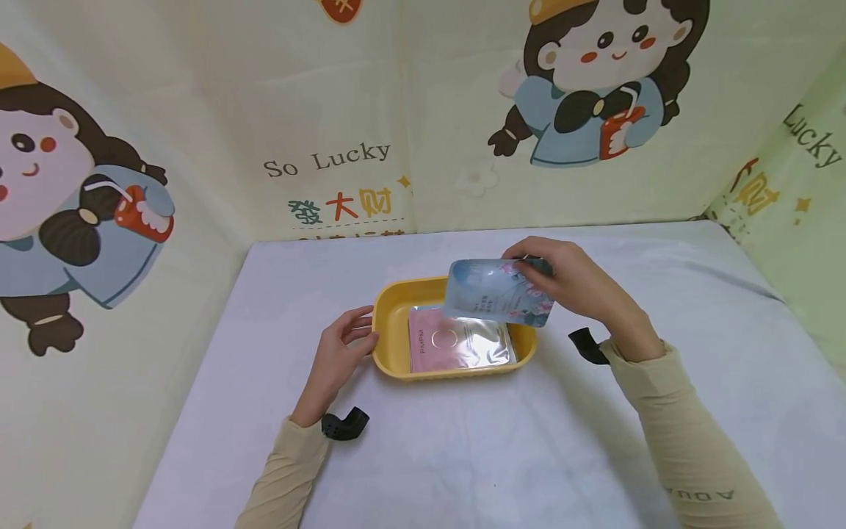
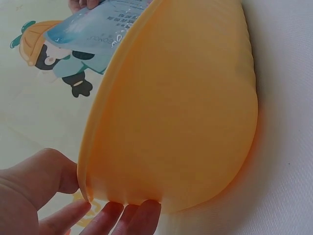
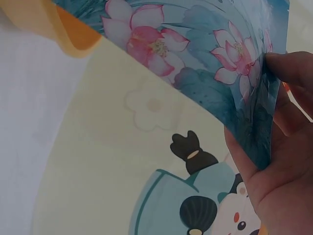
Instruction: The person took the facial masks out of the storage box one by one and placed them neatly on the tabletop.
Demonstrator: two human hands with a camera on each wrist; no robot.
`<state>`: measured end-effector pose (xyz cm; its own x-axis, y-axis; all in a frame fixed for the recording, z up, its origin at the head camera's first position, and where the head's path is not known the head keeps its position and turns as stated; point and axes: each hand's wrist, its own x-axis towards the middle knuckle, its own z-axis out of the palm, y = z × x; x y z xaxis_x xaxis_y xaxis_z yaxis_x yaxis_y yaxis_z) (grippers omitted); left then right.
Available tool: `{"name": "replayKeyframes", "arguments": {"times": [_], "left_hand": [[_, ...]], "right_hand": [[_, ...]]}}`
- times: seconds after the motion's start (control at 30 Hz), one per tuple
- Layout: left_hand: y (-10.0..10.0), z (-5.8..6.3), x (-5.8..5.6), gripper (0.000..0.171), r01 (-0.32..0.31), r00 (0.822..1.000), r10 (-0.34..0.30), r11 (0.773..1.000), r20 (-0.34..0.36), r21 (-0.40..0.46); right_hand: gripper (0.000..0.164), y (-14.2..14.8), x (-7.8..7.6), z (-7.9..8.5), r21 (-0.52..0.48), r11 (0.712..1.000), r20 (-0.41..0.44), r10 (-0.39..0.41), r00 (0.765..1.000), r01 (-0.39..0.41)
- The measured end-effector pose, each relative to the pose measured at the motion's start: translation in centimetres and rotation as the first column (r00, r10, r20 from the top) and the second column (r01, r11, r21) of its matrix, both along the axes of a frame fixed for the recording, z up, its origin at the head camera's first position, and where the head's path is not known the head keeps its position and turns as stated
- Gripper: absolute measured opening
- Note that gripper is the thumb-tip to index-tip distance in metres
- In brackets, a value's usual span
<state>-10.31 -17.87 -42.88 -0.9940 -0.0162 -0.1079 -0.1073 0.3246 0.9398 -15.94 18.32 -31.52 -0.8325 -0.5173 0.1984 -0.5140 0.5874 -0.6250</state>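
Note:
My right hand [image 1: 562, 275] pinches the right end of a blue, flower-printed sheet mask packet [image 1: 485, 290] between thumb and fingers, above the yellow plastic tray [image 1: 391, 316]. Pink lotus blossoms cover the packet [image 3: 195, 54] in the right wrist view. Inside the tray lies a shiny pink and silver packet [image 1: 439, 342] marked PMPM, its upper right part hidden by the blue one. My left hand [image 1: 337, 356] holds the tray's left end. In the left wrist view its thumb [image 2: 61, 174] is at the rim and the fingers [image 2: 146, 213] touch the outer wall.
A white cloth [image 1: 463, 448] covers the table under the tray. Cream cloth walls [image 1: 436, 132] with cartoon figures and lettering stand behind it and at both sides. A black wrist mount [image 1: 345, 425] sits by the left cuff, another [image 1: 587, 345] by the right.

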Motion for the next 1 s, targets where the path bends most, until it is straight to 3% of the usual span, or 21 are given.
{"name": "replayKeyframes", "arguments": {"times": [0.3,0.53,0.73,1.0], "left_hand": [[-0.1,0.1,0.0,0.047,0.008,1.0,-0.008,1.0,0.004,0.004],[-0.1,0.1,-0.1,0.047,0.014,1.0,-0.015,0.999,0.009,0.03],[-0.1,0.3,-0.1,0.048,0.017,1.0,-0.017,0.999,0.014,0.036],[-0.3,0.2,0.0,0.048,0.026,0.999,-0.027,0.999,0.017,0.043]], "right_hand": [[0.025,1.4,-0.2,0.4,0.035,0.998,-0.011,-0.044,0.999,0.044],[0.026,2.4,-0.2,0.5,0.069,0.994,0.039,-0.088,0.995,0.085],[0.026,3.5,-0.1,0.7,0.086,0.991,0.022,-0.106,0.994,0.104],[0.027,4.9,0.0,0.8,0.115,0.985,0.058,-0.137,0.989,0.129]]}}
